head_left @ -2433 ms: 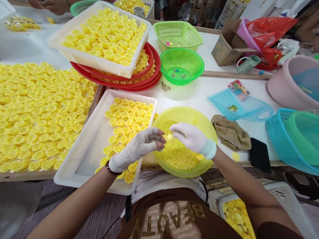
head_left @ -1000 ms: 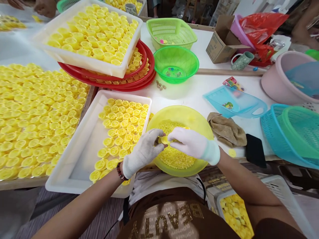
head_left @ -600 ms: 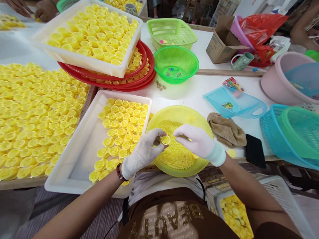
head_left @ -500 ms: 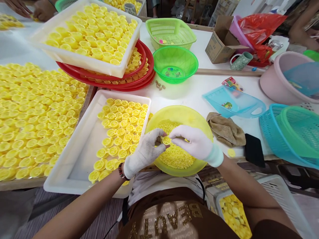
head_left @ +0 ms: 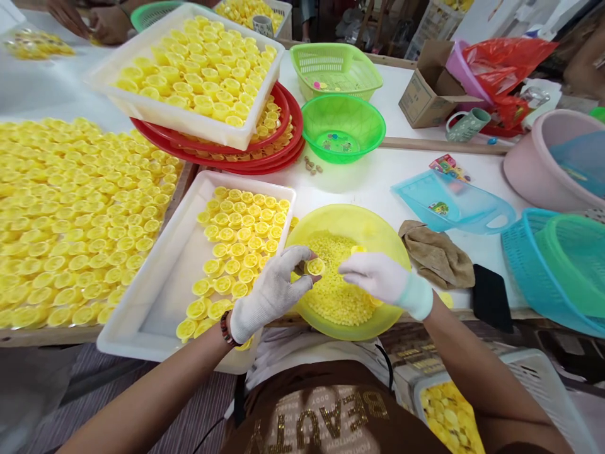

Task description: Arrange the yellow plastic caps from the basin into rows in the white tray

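Note:
My gloved left hand (head_left: 278, 287) pinches a small round yellow cup (head_left: 315, 267) by its rim. Pale yellow pellets show inside the cup. Below both hands stands a yellow bowl (head_left: 338, 217), partly filled with loose yellow pellets (head_left: 343, 306). Over the right part of the bowl is my gloved right hand (head_left: 378, 277), its fingers drawn together just above the pellets; whatever they hold is hidden. To the left, a white tray (head_left: 155, 296) carries many similar yellow cups (head_left: 231, 266) in rows, several with pellets visible in them.
Yellow cups (head_left: 70, 233) cover the table at left. Behind, a white tray of cups (head_left: 265, 107) rests on red trays (head_left: 288, 148). A green bowl (head_left: 343, 113), blue scoop (head_left: 472, 205), brown cloth (head_left: 437, 255) and black phone-like slab (head_left: 491, 296) lie around. Another person's hands (head_left: 106, 25) work far left.
My right hand has moved away from the cup, right and slightly down over the pellets. My left hand keeps hold of the cup. The whole view has shifted slightly.

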{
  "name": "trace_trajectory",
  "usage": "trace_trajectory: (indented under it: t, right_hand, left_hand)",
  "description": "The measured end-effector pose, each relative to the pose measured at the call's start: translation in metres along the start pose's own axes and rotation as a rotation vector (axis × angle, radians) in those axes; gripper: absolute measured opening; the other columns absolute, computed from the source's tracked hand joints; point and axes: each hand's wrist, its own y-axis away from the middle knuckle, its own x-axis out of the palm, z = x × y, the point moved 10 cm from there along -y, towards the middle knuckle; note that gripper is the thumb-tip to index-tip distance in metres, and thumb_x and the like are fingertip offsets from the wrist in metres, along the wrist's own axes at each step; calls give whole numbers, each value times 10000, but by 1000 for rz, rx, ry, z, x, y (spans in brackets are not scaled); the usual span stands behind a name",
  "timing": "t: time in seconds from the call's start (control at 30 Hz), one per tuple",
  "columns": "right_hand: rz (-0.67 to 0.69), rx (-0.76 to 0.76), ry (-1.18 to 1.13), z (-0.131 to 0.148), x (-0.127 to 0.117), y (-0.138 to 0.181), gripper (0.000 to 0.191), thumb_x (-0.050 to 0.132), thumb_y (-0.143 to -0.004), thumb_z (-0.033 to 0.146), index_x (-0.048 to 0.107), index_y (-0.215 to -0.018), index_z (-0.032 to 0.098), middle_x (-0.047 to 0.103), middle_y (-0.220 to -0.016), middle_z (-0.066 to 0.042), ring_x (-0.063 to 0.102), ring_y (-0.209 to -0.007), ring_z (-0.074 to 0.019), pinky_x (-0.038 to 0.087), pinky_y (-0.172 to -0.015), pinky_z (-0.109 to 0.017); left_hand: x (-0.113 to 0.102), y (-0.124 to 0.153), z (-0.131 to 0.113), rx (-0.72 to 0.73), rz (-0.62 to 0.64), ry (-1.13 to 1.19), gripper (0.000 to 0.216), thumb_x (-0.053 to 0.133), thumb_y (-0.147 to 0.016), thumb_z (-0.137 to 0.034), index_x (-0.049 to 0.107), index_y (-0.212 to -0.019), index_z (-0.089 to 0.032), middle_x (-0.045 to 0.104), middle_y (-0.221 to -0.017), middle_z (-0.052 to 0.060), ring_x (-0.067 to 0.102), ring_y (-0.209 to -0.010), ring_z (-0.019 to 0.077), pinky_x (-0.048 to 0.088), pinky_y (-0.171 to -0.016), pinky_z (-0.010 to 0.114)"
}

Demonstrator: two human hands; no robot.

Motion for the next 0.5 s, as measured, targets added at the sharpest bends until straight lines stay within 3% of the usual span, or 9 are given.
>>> trace_trajectory:
  t: [0.07, 0.17, 0.27, 0.37, 0.5]
  right_hand:
    - [73, 46, 202, -18, 9, 1, 183, 561, -964, 267, 703, -1048, 188, 709, -1057, -96, 653, -1001, -249, 495, -896, -387]
    - [25, 289, 460, -57, -3, 3, 262, 538, -975, 327, 668, -1130, 160, 658, -1128, -140, 630, -1050, -281, 475, -876, -381]
    - [126, 526, 595, -89, -2, 10, 315, 514, -981, 393, 657, -1152, 170, 635, -1101, -140, 644, -963, -273, 447, -773, -353]
    - [277, 597, 612, -103, 13, 14, 329, 473, -993, 364, 657, -1209, 197, 632, -1125, -134, 652, -932, -259, 401, -717, -336]
    - [308, 556, 610, -108, 24, 10, 335, 428, -992, 287, 673, -1213, 229, 635, -1074, -113, 643, -878, -234, 359, -688, -330]
  left_hand:
    - [-20, 5, 2, 19, -61, -71, 282, 716, -858, -208, 636, -1127, -182, 712, -1002, 38, 670, -846, 158, 562, -832, 326]
    - [-71, 19, 12, 8, -228, -229, 251, 682, -890, -242, 645, -1131, -182, 687, -1124, 74, 662, -973, 191, 551, -881, 335]
    - [-128, 38, 37, -140, -364, -483, 280, 639, -919, -298, 657, -1172, -179, 642, -1157, 96, 642, -910, 193, 540, -838, 336]
    - [-161, 51, 73, -351, -340, -757, 276, 590, -922, -280, 668, -1158, -160, 628, -1040, 99, 605, -779, 193, 507, -760, 339]
    - [-162, 51, 121, -588, -141, -935, 193, 525, -912, -217, 659, -1028, -143, 621, -988, 137, 617, -876, 258, 460, -724, 343]
